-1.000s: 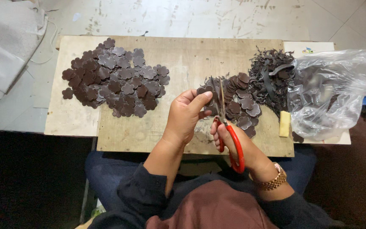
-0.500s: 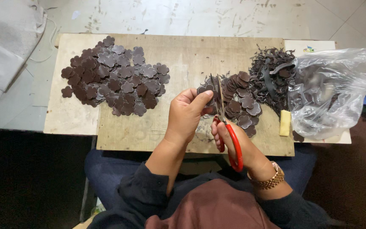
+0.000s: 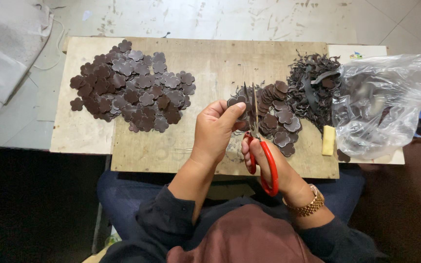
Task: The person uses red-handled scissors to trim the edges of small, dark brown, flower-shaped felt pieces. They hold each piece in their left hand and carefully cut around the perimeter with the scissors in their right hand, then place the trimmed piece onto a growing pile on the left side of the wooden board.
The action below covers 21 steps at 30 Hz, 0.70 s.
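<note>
brown flower-shaped piece [image 3: 236, 103], pinched between thumb and fingers of left hand [image 3: 215, 131], over the wooden board [image 3: 210, 63] near its front edge. red-handled scissors [image 3: 261, 151], right hand [image 3: 269, 163] closed through the loops, blades at the piece. large pile of cut flowers [image 3: 132, 87] on board's left; smaller pile [image 3: 278, 119], scraps [image 3: 313, 85] and clear plastic bag [image 3: 391, 102] on its right.

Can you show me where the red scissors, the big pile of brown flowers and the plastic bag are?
Red scissors [image 3: 269, 163]: head view, on the red handle.
Flower pile [image 3: 132, 87]: head view, pile's middle.
Plastic bag [image 3: 386, 104]: head view, bag's clear side.
</note>
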Available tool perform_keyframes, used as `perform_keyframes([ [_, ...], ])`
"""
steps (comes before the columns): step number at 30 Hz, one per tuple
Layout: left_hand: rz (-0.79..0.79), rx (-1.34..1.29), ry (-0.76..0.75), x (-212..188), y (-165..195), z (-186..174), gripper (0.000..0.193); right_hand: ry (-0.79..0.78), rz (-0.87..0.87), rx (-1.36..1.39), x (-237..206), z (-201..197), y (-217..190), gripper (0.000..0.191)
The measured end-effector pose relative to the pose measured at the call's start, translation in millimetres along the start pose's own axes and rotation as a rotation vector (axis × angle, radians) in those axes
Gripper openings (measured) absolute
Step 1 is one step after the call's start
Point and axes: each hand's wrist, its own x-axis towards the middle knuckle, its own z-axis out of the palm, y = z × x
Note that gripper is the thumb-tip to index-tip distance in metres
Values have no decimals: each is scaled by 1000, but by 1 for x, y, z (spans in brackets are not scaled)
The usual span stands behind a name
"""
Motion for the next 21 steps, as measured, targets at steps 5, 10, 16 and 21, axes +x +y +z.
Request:
perform_keyframes([
  [5,10,-21,-7,1,-1,0,13,10,24,-4,1,2,-5,47],
  [10,-1,-27,3,1,0,2,12,36,19,-10,-1,5,-9,49],
  [16,12,-27,-7,2,2,2,11,50,41,-16,-1,4,-10,51],
  [21,-31,-36,-6,4,5,0,10,88,93,-36,-2,0,-6,51],
])
